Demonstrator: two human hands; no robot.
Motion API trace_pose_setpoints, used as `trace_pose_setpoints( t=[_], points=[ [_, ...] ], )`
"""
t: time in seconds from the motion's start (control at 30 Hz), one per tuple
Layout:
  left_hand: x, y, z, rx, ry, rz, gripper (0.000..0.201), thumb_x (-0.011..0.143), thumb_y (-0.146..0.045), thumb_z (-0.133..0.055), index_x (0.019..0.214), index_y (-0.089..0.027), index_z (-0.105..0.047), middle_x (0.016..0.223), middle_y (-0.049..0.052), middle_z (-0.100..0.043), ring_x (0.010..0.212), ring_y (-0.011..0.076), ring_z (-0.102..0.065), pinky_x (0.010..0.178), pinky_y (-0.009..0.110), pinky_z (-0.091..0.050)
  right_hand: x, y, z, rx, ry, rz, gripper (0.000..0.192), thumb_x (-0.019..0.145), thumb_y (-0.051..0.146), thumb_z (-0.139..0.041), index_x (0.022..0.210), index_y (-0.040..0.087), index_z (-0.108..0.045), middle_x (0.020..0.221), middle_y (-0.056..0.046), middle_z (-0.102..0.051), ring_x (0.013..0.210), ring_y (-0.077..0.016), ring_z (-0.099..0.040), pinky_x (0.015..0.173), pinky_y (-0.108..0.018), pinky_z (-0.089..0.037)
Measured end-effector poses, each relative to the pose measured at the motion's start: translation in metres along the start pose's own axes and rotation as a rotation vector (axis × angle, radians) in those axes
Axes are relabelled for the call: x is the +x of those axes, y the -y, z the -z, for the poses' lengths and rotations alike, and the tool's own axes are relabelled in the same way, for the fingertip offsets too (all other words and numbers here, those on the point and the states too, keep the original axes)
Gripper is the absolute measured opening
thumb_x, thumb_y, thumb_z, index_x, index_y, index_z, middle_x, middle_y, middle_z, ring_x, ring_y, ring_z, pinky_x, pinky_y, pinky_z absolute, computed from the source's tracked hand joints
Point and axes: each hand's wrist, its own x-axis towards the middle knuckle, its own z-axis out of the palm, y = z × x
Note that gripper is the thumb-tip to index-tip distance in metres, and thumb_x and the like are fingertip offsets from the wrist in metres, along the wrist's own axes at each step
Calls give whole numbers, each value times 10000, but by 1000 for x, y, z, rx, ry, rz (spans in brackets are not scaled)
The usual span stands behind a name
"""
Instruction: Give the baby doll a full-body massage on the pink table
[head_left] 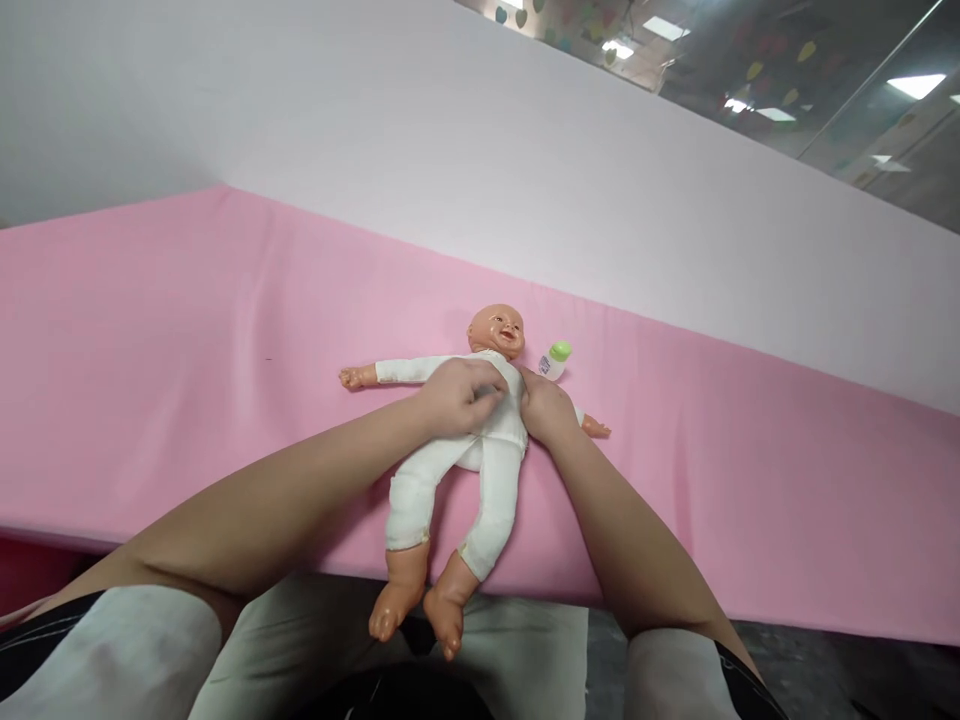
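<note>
A baby doll [480, 440] in a white one-piece suit lies face up on the pink sheet [187, 330], near the sheet's front edge and a little right of the middle of the view. Its long axis runs from the bald head, which points away toward the white wall [375, 130] and slightly right, down to the bare feet, which point back at the person and hang past the sheet's edge over the lap. The doll's arms stretch out to either side, roughly across that axis, and the legs are spread a little and bent at the knees. The left hand [459, 395] rests on the doll's chest with the fingers curled down onto the white fabric; whether it pinches the cloth or only presses on it cannot be told. The right hand [546, 408] lies against the doll's side at the shoulder, fingers bent in toward the suit, its grip also hidden by the back of the hand. Both hands cover the middle of the chest, and the right forearm hides most of the doll's arm on that side, leaving only the small hand showing. A small bottle with a green cap [555, 360] lies just beside the doll's head, partly behind the right hand. The print on the bottle is too small to read.
</note>
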Motion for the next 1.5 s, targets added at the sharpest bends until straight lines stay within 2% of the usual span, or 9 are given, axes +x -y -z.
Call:
trace_pose_setpoints(
  t=[0.1, 0.2, 0.33, 0.57, 0.8, 0.97, 1.1, 1.3, 1.5],
  points=[
    [-11, -31, -9, -160, 377, -149, 249, 884, -352, -606, 962, -299, -837, 1011, 97, -796, 985, 354, -725, 1000, 479, -526, 3, -2, 1, -19, 15, 6, 491, 976, 191, -427, 1404, 238, -664, 1253, -120, -781, 1098, -347, -741, 916, -450, -561],
    [-13, -37, -16, -210, 498, -168, 193, 860, -369, -687, 968, -327, -841, 1082, 100, -808, 1138, 400, -712, 1199, 543, -418, 4, -3, 3, -1, 12, -8, 535, 940, 157, -424, 1411, 241, -665, 1265, -112, -779, 1083, -334, -739, 895, -429, -557],
    [-5, -16, -12, -82, 411, -149, 305, 952, -472, -649, 1161, -322, -814, 1406, 78, -725, 1459, 379, -546, 1346, 597, -106, 3, -3, 8, 61, 60, -6, 485, 972, 245, -464, 1407, 274, -674, 1256, -75, -783, 1052, -291, -737, 899, -375, -553],
    [5, 28, 9, 384, 349, -17, 651, 1093, -584, -361, 1639, -245, -466, 1778, 92, -280, 1664, 312, -218, 1351, 578, -116, 2, -2, 10, 104, 54, -3, 523, 971, 204, -450, 1443, 302, -652, 1327, -46, -763, 1134, -270, -721, 962, -359, -545],
    [-4, 65, 10, 428, 43, -4, 621, 1098, -463, -289, 1551, -146, -571, 1623, 103, -556, 1526, 248, -497, 1300, 433, -366, 3, -4, 8, 114, 48, 24, 566, 931, 143, -447, 1431, 309, -655, 1361, -47, -751, 1200, -290, -705, 967, -398, -556],
    [-6, 75, 29, 638, 40, 133, 509, 1067, -337, -315, 1374, -184, -691, 1380, 91, -745, 1302, 284, -675, 1256, 561, -365, 2, -3, 4, 139, -54, 71, 512, 952, 154, -434, 1389, 239, -687, 1360, -86, -743, 1249, -303, -678, 1069, -463, -543],
    [0, 75, 34, 702, 62, 187, 440, 1016, -282, -375, 1235, -235, -754, 1243, 64, -797, 1157, 277, -729, 1090, 471, -495, -13, 17, 6, 264, -181, 366, 447, 1031, 297, -476, 1415, 184, -674, 1476, -119, -682, 1417, -283, -593, 1239, -481, -441],
    [4, 74, 28, 736, 71, 210, 433, 1005, -289, -400, 1265, -254, -745, 1284, 55, -779, 1127, 283, -734, 951, 429, -523, -50, 65, 17, 394, 129, 894, 486, 1078, 509, -477, 1454, 252, -646, 1497, -77, -682, 1482, -241, -563, 1297, -489, -351],
    [6, 73, 23, 762, 77, 234, 424, 1013, -293, -420, 1302, -258, -728, 1292, 75, -766, 1118, 291, -728, 949, 436, -512, -47, 62, 20, 201, 257, 726, 843, 941, 758, -622, 1617, 274, -485, 1627, -108, -551, 1621, -381, -336, 1324, -695, 33]
  ],
)
